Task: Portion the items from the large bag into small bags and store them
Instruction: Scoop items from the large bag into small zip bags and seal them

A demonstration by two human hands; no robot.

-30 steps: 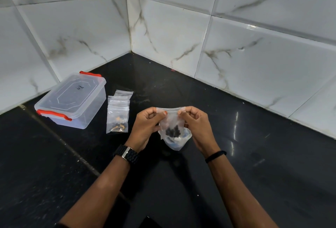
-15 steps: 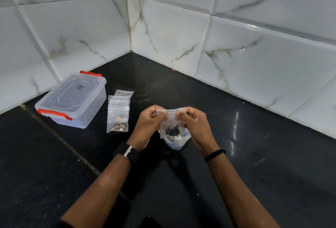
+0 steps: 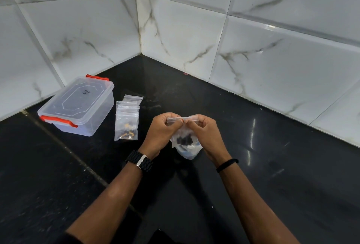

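A small clear zip bag [image 3: 184, 138] with dark pieces inside hangs in front of me above the black counter. My left hand [image 3: 161, 133] and my right hand [image 3: 204, 134] both pinch its top zip strip, fingertips meeting near the middle of the strip. Behind and below it lies a larger crumpled clear bag [image 3: 190, 151] with bluish and dark contents, partly hidden by the small bag and my hands. To the left, a small stack of clear zip bags [image 3: 127, 121] lies flat; the top one holds orange and dark pieces.
A clear plastic storage box [image 3: 78, 105] with red latches and its lid on stands at the left by the tiled wall. White marble-look tiled walls meet in a corner behind. The black counter [image 3: 272, 165] stretches to the right and toward me.
My fingertips have slid inward along the small bag's zip strip, from its two ends until they meet near the middle. The bag has lifted slightly.
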